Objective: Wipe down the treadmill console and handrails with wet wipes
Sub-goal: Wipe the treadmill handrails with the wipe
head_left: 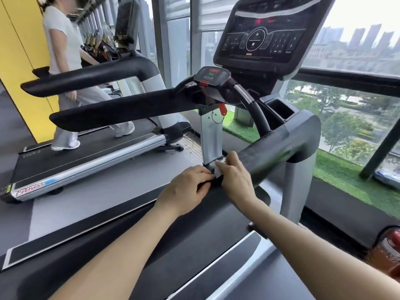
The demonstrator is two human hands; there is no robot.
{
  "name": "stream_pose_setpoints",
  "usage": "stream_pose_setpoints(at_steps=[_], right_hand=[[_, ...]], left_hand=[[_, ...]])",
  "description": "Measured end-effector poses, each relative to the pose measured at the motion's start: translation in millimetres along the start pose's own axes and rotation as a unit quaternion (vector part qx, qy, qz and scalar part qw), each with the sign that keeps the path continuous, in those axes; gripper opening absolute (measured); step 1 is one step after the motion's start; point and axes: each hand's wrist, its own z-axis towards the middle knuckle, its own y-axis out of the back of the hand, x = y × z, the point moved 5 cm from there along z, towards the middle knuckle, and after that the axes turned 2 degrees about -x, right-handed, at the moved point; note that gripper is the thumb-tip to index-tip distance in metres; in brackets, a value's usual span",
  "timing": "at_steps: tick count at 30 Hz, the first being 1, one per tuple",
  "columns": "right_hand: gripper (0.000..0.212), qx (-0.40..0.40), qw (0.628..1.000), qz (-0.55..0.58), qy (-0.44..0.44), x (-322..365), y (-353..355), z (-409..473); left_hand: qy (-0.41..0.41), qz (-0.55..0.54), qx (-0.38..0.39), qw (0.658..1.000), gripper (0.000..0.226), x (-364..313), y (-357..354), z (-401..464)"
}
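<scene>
Gym windows run behind the treadmill console (266,35); both hands meet just below the right handrail (279,148); left hand (186,189) and right hand (234,178) pinch a wet wipe (217,169); tugged unevenly, it may tear or drop.

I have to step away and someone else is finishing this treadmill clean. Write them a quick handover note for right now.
Left hand and right hand both pinch a small white wet wipe between them, held in front of the near end of the right handrail.
Nothing here shows which surfaces are already wiped.
Left to check or wipe: console, left handrail, right handrail.
</scene>
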Motion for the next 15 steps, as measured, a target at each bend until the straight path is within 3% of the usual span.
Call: stream_pose_setpoints(at_steps=[2, 5, 7, 10, 13, 15], right_hand=[[0.007, 0.005, 0.999, 0.04, 0.036, 9.6, 1.5, -12.2], [0.012, 0.024, 0.996, 0.026, 0.077, -0.6, 7.2, -8.0], [0.024, 0.021, 0.999, 0.005, 0.029, -25.3, 12.1, 8.6], [0.023, -0.021, 0.994, -0.011, -0.103, -61.8, 22.6, 31.0], [0.028, -0.041, 0.99, -0.027, -0.129, -49.4, 20.1, 29.2], [0.026, -0.027, 0.995, -0.016, -0.095, -25.3, 12.6, 17.0]], left_hand=[[-0.002, -0.003, 0.003, 1.0, 0.026, -1.1, 0.7, -0.3], [0.0, -0.005, -0.007, 1.0, 0.026, -1.9, 1.7, -1.9], [0.006, -0.001, -0.01, 1.0, 0.027, -1.6, 2.4, -3.4], [0.001, -0.004, -0.011, 1.0, 0.028, -2.1, 3.4, -4.2], [-0.007, -0.007, -0.014, 1.0, 0.027, -1.6, 2.7, -2.6], [-0.012, -0.007, -0.021, 1.0, 0.027, -1.0, 1.9, -1.3]])
